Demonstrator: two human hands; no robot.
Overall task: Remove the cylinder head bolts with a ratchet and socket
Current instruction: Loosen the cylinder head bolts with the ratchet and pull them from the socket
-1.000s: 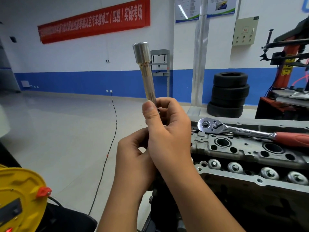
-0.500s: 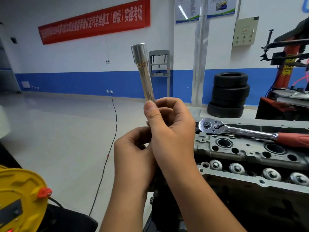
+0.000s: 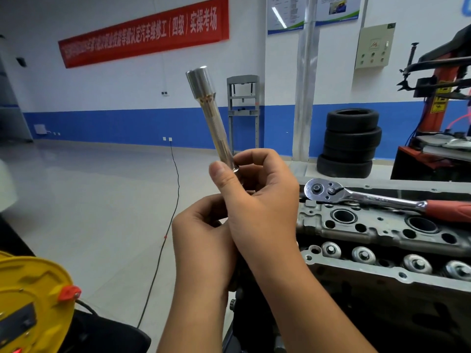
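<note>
The long chrome socket extension (image 3: 215,121) is pinched upright by the right hand (image 3: 257,200); the left hand (image 3: 201,240) is curled beneath, contents hidden. The red-handled steel ratchet (image 3: 356,197) lies rightward, along the grey cylinder head's (image 3: 377,230) far edge.

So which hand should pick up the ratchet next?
Right, probably. The right hand is nearest the ratchet lying on the cylinder head; the left hand, farther away, could keep the long socket.
</note>
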